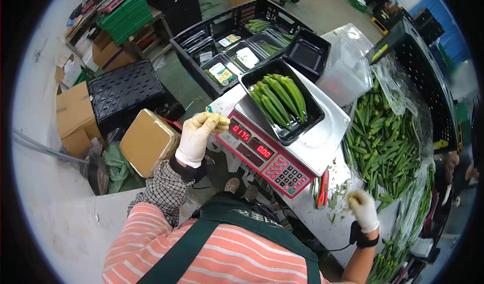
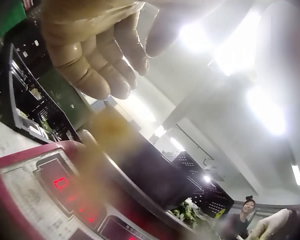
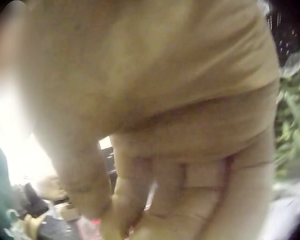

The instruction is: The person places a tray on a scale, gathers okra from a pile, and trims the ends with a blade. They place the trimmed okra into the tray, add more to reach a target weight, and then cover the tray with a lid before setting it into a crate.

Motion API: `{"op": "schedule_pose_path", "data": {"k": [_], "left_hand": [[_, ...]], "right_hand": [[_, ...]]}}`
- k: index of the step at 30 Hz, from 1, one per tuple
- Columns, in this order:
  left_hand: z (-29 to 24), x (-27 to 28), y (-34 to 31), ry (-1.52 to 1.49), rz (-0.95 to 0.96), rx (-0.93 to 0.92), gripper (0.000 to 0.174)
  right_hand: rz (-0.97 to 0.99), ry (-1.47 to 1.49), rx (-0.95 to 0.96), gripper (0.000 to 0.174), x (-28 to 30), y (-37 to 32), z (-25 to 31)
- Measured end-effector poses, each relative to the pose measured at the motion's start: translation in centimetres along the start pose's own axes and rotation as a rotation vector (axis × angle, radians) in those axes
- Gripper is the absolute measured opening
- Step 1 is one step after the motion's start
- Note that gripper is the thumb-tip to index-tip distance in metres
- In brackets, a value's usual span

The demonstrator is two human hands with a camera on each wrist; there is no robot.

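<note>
Okra pods [image 1: 280, 98] lie side by side in a black tray [image 1: 315, 113] on the steel plate of a red scale [image 1: 257, 155], whose displays read 0.175 and 0.00. At the scale's left corner is the gloved left hand [image 1: 196, 135], fingers loosely bent and nothing visible in them; the left wrist view shows its fingers [image 2: 97, 65] apart above the display. The gloved right hand [image 1: 364, 211] hangs over the bench's near right part, beside loose okra [image 1: 385, 148]. Its fingers [image 3: 175, 185] curl loosely in the right wrist view, with no held thing visible.
A black crate [image 1: 201, 80] with packed, labelled trays stands behind the scale. Empty black trays [image 1: 307, 49] and clear containers [image 1: 345, 70] are stacked at its back right. Red-handled tools [image 1: 323, 188] lie right of the scale. Another person [image 2: 245, 210] shows in the left wrist view.
</note>
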State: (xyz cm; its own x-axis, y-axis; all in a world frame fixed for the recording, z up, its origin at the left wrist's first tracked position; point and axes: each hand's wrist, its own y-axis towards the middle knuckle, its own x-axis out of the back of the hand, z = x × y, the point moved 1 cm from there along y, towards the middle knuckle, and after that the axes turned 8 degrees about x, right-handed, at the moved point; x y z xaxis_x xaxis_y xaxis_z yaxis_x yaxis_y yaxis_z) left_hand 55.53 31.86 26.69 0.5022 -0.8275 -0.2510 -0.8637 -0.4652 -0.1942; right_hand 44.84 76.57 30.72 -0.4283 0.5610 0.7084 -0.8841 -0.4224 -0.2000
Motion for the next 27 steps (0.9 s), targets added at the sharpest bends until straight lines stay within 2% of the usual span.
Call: {"op": "schedule_pose_path", "data": {"k": [3, 6, 8, 10, 12, 14, 16, 18, 20, 23, 24, 26, 27], "left_hand": [[0.0, -2.6, -0.9, 0.063, 0.122, 0.042, 0.030], [1.1, -6.3, -2.8, 0.107, 0.404, 0.155, 0.030], [2.8, -8.4, -3.9, 0.109, 0.592, 0.251, 0.023], [3.5, -10.4, -4.7, 0.118, 0.632, 0.409, 0.021], [3.9, -11.8, -5.1, 0.139, 0.647, 0.458, 0.020], [4.7, -12.6, -5.1, 0.130, 0.646, 0.471, 0.020], [5.0, -13.3, -5.1, 0.121, 0.634, 0.462, 0.019], [5.1, -14.0, -5.1, 0.148, 0.633, 0.463, 0.018], [5.5, -14.5, -5.2, 0.187, 0.646, 0.454, 0.020], [5.7, -15.2, -5.3, 0.174, 0.646, 0.474, 0.021], [5.6, -15.5, -5.4, 0.170, 0.656, 0.493, 0.020], [5.4, -16.3, -5.4, 0.183, 0.684, 0.495, 0.022], [5.3, -16.6, -5.4, 0.199, 0.711, 0.500, 0.023]], "right_hand": [[-0.128, -0.209, 0.012, 0.008, 2.3, 1.4, -7.1], [-0.195, -0.254, -0.062, 0.011, 4.5, 2.3, -8.4], [-0.326, -0.372, -0.021, 0.012, 4.7, 3.2, -11.8], [-0.375, -0.421, -0.019, 0.013, 4.4, 4.6, -13.2], [-0.388, -0.448, 0.093, 0.016, 3.7, 6.0, -13.4], [-0.418, -0.480, 0.067, 0.023, 3.1, 7.7, -13.6], [-0.384, -0.560, -0.147, 0.031, 2.6, 9.4, -14.1], [-0.138, -0.531, -0.381, 0.039, 2.0, 10.3, -13.8], [-0.162, -0.565, -0.360, 0.039, 0.7, 10.4, -15.7], [-0.333, -0.518, -0.149, 0.036, 1.5, 9.6, -16.4], [-0.321, -0.473, -0.190, 0.033, 2.3, 9.2, -16.5], [-0.416, -0.145, -0.155, 0.026, 4.0, 7.6, -14.5], [-0.433, 0.007, -0.073, 0.018, 4.2, 7.1, -14.2]]}}
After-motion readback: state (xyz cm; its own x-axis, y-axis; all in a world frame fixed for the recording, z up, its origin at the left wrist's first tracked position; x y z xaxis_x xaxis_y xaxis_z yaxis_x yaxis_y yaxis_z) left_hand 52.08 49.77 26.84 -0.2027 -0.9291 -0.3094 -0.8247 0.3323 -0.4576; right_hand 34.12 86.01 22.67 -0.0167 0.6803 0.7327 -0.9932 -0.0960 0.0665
